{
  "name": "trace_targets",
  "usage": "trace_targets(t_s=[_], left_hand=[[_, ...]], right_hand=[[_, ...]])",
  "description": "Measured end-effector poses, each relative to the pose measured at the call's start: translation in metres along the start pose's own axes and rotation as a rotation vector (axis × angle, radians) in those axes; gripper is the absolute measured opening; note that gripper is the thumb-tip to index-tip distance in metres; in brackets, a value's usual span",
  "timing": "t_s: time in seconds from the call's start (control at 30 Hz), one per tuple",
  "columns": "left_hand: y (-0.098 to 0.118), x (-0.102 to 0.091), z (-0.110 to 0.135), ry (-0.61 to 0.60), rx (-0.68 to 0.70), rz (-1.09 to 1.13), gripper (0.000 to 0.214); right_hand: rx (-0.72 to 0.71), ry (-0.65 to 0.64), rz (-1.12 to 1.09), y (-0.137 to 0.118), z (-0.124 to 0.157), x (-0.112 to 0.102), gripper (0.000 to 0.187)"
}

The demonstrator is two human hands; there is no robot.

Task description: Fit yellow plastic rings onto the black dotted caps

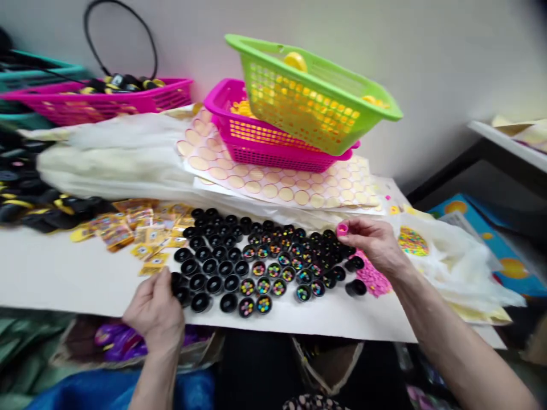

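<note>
A small pink cup, right of centre, is pinched in your right hand; your left hand, well apart, curls at black cups, its grip unclear. Some hold coloured beads; the green basket, upper centre, holds yellow pieces.

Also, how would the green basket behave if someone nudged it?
The green basket would likely tip or slide: it sits tilted on a pink basket. Its openwork walls suggest light, slightly flexible plastic. The yellow pieces inside look loose, so they'd probably shift.
</note>
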State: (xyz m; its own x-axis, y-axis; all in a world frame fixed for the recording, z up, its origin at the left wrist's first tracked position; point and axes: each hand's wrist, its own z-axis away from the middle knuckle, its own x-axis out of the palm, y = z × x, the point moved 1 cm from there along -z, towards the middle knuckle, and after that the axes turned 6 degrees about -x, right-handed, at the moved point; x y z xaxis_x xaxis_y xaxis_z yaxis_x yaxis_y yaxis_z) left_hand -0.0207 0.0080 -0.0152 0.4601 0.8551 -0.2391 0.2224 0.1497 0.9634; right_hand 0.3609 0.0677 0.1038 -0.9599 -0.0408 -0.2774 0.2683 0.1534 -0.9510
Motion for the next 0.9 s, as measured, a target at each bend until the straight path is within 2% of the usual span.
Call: trace_targets(t_s=[0.07,0.17,0.27,0.37,0.5,0.7,0.8,0.9], left_hand=[[0.001,-0.003,0.002,0.056,-0.009,0.026,0.032],[0.001,-0.006,0.004,0.048,-0.008,0.058,0.032],[-0.003,-0.007,0.004,0.049,-0.003,0.068,0.031],[-0.005,-0.007,0.003,0.039,0.004,0.052,0.03],[-0.004,-0.008,0.003,0.016,0.003,0.041,0.029],[-0.006,-0.009,0.003,0.024,0.011,0.035,0.028],[-0.008,-0.009,0.002,0.014,0.019,0.031,0.028],[-0.007,-0.009,0.002,0.007,0.028,0.035,0.029]], right_hand=[[-0.016,-0.131,0.06,-0.005,-0.015,0.042,0.016],[-0.137,-0.307,0.238,-0.006,-0.039,0.093,0.013],[-0.296,-0.411,0.612,-0.006,-0.056,0.127,0.013],[-0.37,-0.47,1.005,-0.01,-0.063,0.147,0.02],[-0.427,-0.547,1.271,-0.017,-0.064,0.166,0.022],[-0.499,-0.591,1.387,-0.024,-0.064,0.179,0.028],[-0.52,-0.566,1.378,-0.028,-0.062,0.173,0.023],[-0.527,-0.422,1.244,-0.035,-0.052,0.147,0.021]])
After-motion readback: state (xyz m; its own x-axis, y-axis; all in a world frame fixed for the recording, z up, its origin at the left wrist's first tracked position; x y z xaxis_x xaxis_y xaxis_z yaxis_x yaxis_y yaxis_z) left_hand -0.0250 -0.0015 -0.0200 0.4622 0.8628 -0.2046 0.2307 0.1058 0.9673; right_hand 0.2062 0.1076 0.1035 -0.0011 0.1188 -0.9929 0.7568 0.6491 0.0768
